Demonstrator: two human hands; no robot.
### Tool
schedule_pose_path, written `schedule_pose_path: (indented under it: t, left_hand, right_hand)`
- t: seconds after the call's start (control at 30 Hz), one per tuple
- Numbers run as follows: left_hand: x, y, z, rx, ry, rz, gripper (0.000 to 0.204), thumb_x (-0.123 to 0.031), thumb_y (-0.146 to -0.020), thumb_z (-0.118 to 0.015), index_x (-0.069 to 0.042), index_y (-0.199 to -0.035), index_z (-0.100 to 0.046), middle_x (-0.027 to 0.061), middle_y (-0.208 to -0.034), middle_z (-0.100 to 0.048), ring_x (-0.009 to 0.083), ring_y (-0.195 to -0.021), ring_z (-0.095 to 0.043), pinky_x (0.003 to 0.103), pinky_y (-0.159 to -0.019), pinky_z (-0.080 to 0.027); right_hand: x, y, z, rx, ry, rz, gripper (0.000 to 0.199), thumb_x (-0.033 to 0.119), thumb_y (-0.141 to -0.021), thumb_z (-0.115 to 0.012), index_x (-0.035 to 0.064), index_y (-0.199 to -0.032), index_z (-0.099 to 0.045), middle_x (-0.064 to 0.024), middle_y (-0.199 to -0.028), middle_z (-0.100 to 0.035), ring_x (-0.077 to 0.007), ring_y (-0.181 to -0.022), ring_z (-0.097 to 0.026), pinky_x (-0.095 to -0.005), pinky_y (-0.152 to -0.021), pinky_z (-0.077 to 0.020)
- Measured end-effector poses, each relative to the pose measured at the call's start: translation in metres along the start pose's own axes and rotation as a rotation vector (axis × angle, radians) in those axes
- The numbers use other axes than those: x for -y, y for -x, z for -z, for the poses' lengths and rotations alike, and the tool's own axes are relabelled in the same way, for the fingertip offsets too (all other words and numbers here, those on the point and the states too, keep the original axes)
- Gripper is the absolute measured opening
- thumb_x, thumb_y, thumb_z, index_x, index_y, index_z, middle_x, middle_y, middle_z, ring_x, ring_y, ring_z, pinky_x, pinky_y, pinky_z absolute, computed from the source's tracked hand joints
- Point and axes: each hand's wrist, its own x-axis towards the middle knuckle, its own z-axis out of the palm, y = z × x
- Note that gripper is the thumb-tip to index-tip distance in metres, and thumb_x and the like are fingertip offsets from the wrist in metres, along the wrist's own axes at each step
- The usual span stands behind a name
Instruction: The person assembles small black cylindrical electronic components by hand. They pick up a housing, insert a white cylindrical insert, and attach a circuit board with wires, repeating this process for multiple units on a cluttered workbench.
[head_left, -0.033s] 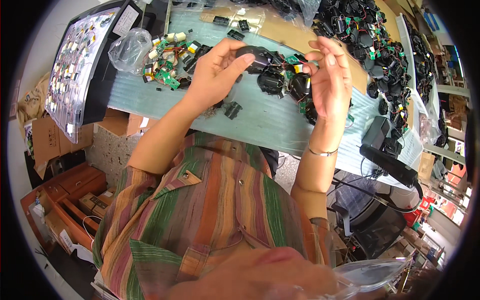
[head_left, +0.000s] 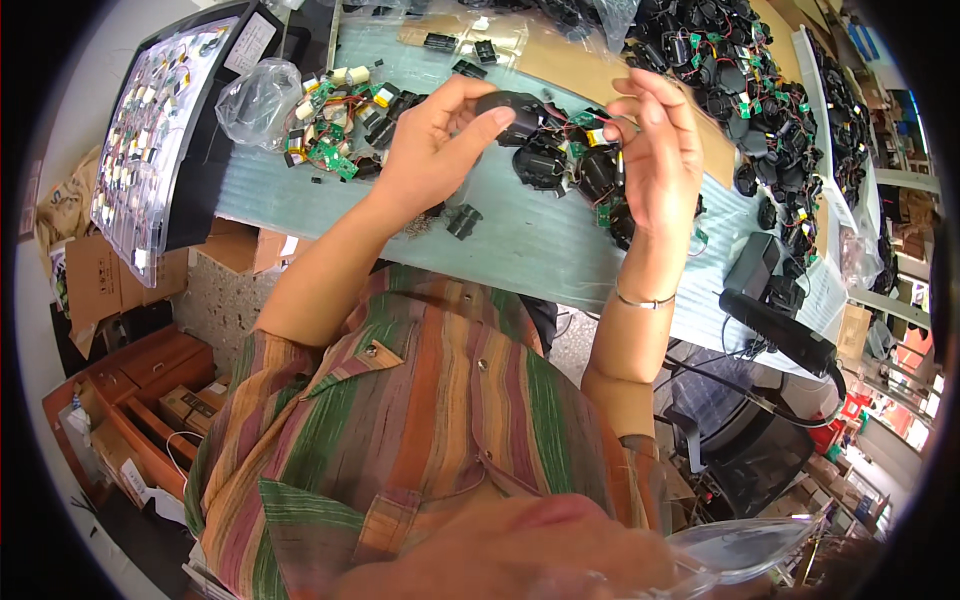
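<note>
Over the table, my left hand (head_left: 432, 150) grips a rounded black plastic housing (head_left: 522, 112) between thumb and fingers. To its right, my right hand (head_left: 655, 155) is raised, thumb and forefinger pinched close to thin red wires (head_left: 585, 124). A slim dark piece shows by those fingertips, too small to name. Just below and between the hands lie more black housings (head_left: 540, 165) with green circuit boards (head_left: 604, 214) and wires. A small black plastic part (head_left: 463, 221) rests on the table below my left hand, beside a little heap of tiny screw-like bits (head_left: 420, 224).
Left of my hands sits a pile of circuit boards and batteries (head_left: 335, 125), next to a crumpled clear bag (head_left: 258, 105). A tilted panel (head_left: 165, 130) stands at far left. Many black housings (head_left: 740, 100) cover the right side. A black handled device (head_left: 780, 330) with a cable lies near right.
The fingers of my right hand have shifted very slightly to the left and up. The black housing in my left hand has barely moved.
</note>
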Motion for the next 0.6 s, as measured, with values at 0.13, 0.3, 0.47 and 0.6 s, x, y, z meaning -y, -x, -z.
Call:
schedule_pose_path:
  t: [0.13, 0.3, 0.47, 0.6]
  left_hand:
    - [-0.005, -0.017, -0.013, 0.136, -0.143, 0.174, 0.026, -0.018, -0.097, -0.064, -0.004, -0.118, -0.058, -0.0008, -0.103, -0.064, 0.0047, -0.090, -0.058, 0.023, -0.075, -0.049]
    - [0.013, -0.050, -0.021, 0.119, -0.062, 0.156, 0.029, -0.022, -0.098, -0.063, -0.004, -0.120, -0.057, 0.0030, -0.108, -0.065, 0.0090, -0.097, -0.062, 0.027, -0.081, -0.053]
    - [0.022, -0.095, -0.032, 0.087, -0.278, 0.182, 0.033, -0.024, -0.097, -0.064, -0.004, -0.122, -0.058, 0.0078, -0.109, -0.066, 0.0117, -0.091, -0.064, 0.027, -0.077, -0.055]
    - [0.035, -0.108, -0.039, 0.216, -0.802, 0.017, 0.033, -0.029, -0.095, -0.062, -0.003, -0.115, -0.062, 0.0149, -0.109, -0.067, 0.0289, -0.085, -0.068, 0.037, -0.079, -0.055]
  right_hand:
    - [-0.012, -0.010, 0.005, -0.039, 0.303, 0.051, 0.021, 0.008, -0.092, -0.069, 0.0019, -0.112, -0.067, -0.0048, -0.105, -0.065, -0.0083, -0.091, -0.059, -0.0239, -0.078, -0.0514]
    - [-0.025, -0.006, 0.017, -0.096, 0.389, 0.116, 0.020, 0.004, -0.089, -0.071, -0.0005, -0.109, -0.067, -0.0021, -0.101, -0.061, -0.0090, -0.088, -0.058, -0.0224, -0.080, -0.0488]
    - [-0.025, -0.005, 0.024, -0.148, 0.611, 0.164, 0.019, 0.005, -0.088, -0.072, 0.0013, -0.106, -0.069, -0.0057, -0.097, -0.063, -0.0120, -0.084, -0.063, -0.0255, -0.077, -0.0515]
    - [-0.024, -0.006, 0.031, -0.203, 0.850, 0.241, 0.018, 0.008, -0.088, -0.072, 0.0021, -0.105, -0.069, -0.0088, -0.092, -0.065, -0.0149, -0.079, -0.065, -0.0279, -0.074, -0.0531]
